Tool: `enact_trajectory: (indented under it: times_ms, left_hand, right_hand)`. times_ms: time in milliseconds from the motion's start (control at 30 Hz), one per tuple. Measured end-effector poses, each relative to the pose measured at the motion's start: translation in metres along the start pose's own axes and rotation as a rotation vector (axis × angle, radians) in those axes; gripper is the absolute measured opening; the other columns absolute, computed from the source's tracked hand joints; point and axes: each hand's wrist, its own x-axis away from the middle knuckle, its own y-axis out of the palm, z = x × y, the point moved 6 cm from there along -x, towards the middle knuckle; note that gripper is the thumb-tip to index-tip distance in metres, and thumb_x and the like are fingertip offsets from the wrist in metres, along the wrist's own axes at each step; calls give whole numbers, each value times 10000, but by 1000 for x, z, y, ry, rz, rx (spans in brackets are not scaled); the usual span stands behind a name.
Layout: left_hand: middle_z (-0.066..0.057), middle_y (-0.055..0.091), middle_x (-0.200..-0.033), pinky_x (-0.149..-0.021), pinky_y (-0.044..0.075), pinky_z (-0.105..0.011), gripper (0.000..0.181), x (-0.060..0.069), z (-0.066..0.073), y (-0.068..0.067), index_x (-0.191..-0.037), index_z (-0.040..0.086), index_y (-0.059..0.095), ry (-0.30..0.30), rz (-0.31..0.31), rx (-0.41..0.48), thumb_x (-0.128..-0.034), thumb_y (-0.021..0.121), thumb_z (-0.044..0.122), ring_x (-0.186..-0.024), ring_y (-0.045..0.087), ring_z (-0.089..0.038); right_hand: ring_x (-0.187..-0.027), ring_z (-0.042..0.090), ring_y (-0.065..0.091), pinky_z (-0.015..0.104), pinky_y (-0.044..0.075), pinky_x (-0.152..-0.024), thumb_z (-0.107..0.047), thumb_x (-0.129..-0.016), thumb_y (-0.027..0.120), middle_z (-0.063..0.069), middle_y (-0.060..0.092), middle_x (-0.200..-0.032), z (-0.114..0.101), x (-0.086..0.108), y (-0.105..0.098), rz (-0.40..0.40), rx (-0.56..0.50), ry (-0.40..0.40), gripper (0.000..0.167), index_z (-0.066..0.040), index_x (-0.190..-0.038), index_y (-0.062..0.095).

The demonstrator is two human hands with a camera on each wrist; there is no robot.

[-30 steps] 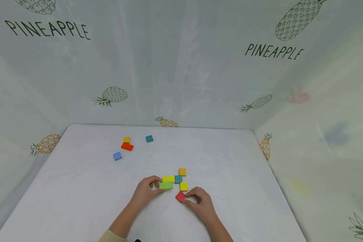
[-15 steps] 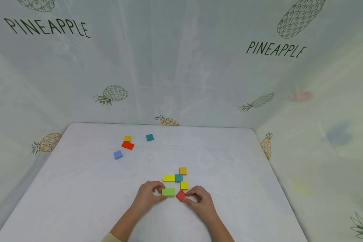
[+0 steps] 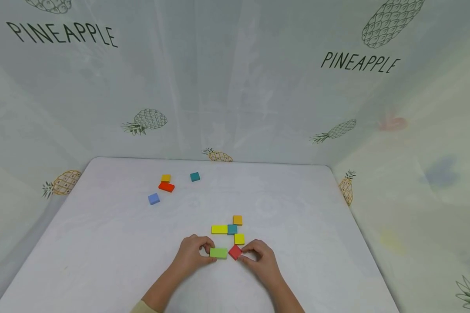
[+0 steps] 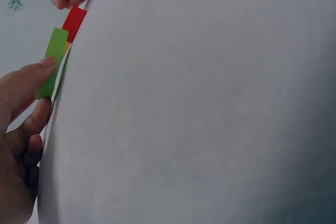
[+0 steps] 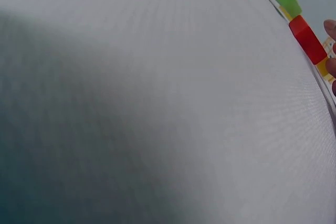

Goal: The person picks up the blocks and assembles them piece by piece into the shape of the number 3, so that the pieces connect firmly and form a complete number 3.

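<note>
Between its thumb and fingers, the left hand pinches the left end of a green block; the left wrist view shows its thumb on the green block. The right hand pinches a red block, which sits turned like a diamond just right of the green one. Above the red block is a yellow square block. A long yellow block touches a teal block, and an orange block stands at the teal one's upper right.
Toward the back left of the white table are a yellow block, a red-orange block against it, a blue block and a teal block. A pineapple-print curtain hangs behind and beside the table.
Held by the left hand, the green block has moved from against the long yellow block down toward the person, to the left of the red block. The right hand has barely moved.
</note>
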Motion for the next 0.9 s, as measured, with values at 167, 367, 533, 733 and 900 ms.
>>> enact_trajectory:
  times_ms: [167, 367, 533, 733, 900]
  left_hand:
    - [187, 518, -709, -721, 340, -337, 283, -1, 3, -1, -887, 270, 675, 33, 0, -35, -700, 881, 318, -741, 430, -81]
    - [181, 519, -721, -721, 339, -349, 296, -1, 2, -1, -892, 273, 665, 44, -38, -31, -698, 882, 329, -758, 434, -86]
    - [164, 539, -773, -759, 406, -339, 308, -1, -6, 0, -958, 255, 669, 11, -113, 31, -730, 866, 319, -823, 464, -105]
    - [129, 544, -819, -767, 458, -316, 266, -1, -8, -4, -956, 244, 677, 11, -167, 78, -756, 850, 273, -858, 483, -128]
    - [136, 544, -822, -782, 457, -323, 236, -1, -8, -4, -932, 255, 679, 21, -171, 72, -764, 845, 259, -861, 482, -120]
  right_hand:
    - [-878, 118, 581, 249, 499, -809, -262, -783, 828, -125, 639, -920, 0, -1, 0, 1, -13, 21, 195, -256, -931, 701]
    - [-880, 124, 584, 255, 499, -814, -263, -781, 828, -122, 640, -922, 0, -2, 0, 0, -16, 26, 194, -253, -926, 701]
    - [-886, 105, 581, 247, 496, -822, -260, -790, 822, -135, 637, -925, -1, -1, 1, -6, -3, 18, 191, -256, -936, 698]
    - [-881, 103, 579, 253, 498, -817, -262, -792, 821, -137, 637, -922, -2, 0, 1, 1, 8, 12, 188, -259, -934, 697]
    - [-877, 87, 577, 244, 500, -809, -273, -792, 821, -144, 635, -924, 0, 0, 0, 12, 29, 3, 192, -270, -937, 695]
